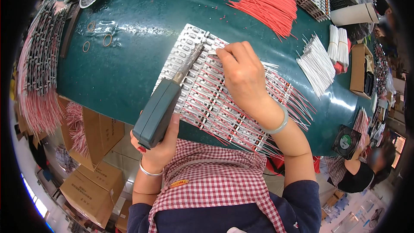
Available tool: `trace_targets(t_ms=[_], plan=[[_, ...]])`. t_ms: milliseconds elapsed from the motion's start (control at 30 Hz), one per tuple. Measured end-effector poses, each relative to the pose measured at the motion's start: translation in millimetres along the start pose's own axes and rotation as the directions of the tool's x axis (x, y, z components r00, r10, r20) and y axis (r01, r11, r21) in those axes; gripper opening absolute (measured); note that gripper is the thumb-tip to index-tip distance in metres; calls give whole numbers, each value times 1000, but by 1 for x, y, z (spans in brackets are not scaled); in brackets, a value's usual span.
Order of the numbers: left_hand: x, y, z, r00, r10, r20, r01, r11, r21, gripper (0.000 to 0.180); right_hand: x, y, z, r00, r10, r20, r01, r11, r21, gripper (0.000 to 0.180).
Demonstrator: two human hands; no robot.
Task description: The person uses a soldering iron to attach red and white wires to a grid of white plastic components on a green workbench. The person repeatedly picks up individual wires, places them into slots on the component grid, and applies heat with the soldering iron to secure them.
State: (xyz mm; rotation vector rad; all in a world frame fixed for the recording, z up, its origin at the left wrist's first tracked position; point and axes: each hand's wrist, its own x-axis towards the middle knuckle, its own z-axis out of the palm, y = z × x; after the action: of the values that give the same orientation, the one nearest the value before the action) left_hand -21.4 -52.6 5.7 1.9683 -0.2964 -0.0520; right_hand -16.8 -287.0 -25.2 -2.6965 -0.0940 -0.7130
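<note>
While left hand (157, 149) grips soldering iron (161, 103), right hand (241, 75) pinches wire (213, 52)

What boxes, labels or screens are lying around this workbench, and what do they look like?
Cardboard cartons: brown, rectangular, stacked on the floor at lower left, dark print on the sides.
Open cardboard box: small, brown, at the table's right edge, dark things inside.
White box: long, plain, at upper right.
Apron label: small yellow-orange patch on the red checked apron.
Fan sticker: round green-and-white label on a black square fan, lower right.
No screens are visible.
</note>
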Motion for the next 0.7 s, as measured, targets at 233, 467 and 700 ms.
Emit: trace_targets(t_ms=[233,467,700], plan=[[-1,0,-4,1000,-12,-1,12,1000,-16,21,-8,-9,-5,1000,9,-10,-9,998,60,27],[8,7,-2,993,110,34,-110,994,-6,19,-6,-12,-6,1000,16,17,-17,999,35,29],[8,5,1,993,99,69,-98,995,-6,17,-5,-12,-6,999,18,39,-19,999,26,31]])
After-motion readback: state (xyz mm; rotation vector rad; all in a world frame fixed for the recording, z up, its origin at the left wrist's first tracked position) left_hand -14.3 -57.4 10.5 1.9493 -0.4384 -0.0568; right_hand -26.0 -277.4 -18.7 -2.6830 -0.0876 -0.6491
